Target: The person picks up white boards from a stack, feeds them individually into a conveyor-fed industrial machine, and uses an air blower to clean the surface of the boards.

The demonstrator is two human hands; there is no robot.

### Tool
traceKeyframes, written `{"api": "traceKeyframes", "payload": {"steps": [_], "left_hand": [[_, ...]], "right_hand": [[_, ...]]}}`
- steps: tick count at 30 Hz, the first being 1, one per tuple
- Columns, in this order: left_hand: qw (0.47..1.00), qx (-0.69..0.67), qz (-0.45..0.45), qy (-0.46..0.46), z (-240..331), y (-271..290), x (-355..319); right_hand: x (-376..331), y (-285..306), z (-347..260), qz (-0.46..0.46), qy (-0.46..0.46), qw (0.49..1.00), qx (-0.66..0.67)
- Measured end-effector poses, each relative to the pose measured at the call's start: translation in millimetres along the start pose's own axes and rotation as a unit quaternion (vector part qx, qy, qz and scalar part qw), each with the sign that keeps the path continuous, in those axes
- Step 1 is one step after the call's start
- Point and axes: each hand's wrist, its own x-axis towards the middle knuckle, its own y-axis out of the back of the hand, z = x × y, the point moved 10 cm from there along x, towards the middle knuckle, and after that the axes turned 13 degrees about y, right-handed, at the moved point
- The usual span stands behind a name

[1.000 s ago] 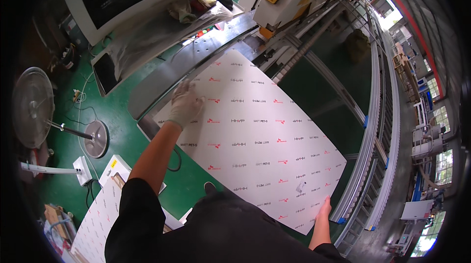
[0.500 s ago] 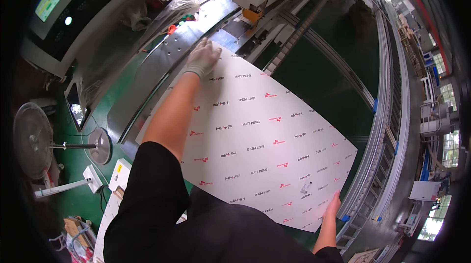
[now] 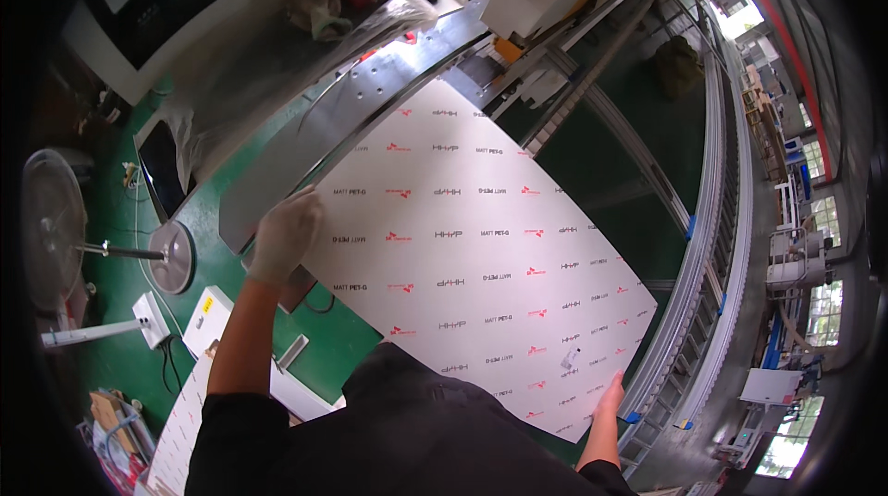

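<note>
White panel (image 3: pixel 490 260) with rows of black and red print, diagonal, one edge beside a metal plate (image 3: pixel 375 80)

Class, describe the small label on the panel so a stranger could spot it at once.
Start at the large white printed panel. Near its lower right edge, by the right hand, look up and left for the small label. It is a lone, slanted greyish patch among repeating red and black print.

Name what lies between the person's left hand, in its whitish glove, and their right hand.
In the head view, a flat white panel printed in red and black lies between the left hand and the right hand.
</note>
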Motion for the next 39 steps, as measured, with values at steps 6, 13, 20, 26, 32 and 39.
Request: {"api": "traceKeyframes", "payload": {"steps": [6,13,20,26,32,39], "left_hand": [[0.965,-0.003,0.038,0.261,-97,53,-82],[0.982,-0.01,0.149,0.112,-73,46,-107],[0.983,0.04,0.019,0.178,-88,33,-76],[0.862,-0.314,-0.219,0.333,-107,-19,-59],[0.833,-0.365,-0.236,0.342,-110,-34,-53],[0.849,-0.349,-0.171,0.357,-113,-34,-52]], "right_hand": [[-32,-1,4,0.029,-0.016,0.999,-0.024],[-14,-7,7,0.013,-0.017,1.0,-0.012],[5,-1,29,0.008,-0.009,1.0,-0.008],[14,6,36,0.022,0.013,0.994,-0.107],[17,13,25,0.073,0.064,0.984,-0.152],[30,22,29,0.073,0.06,0.984,-0.15]]}}
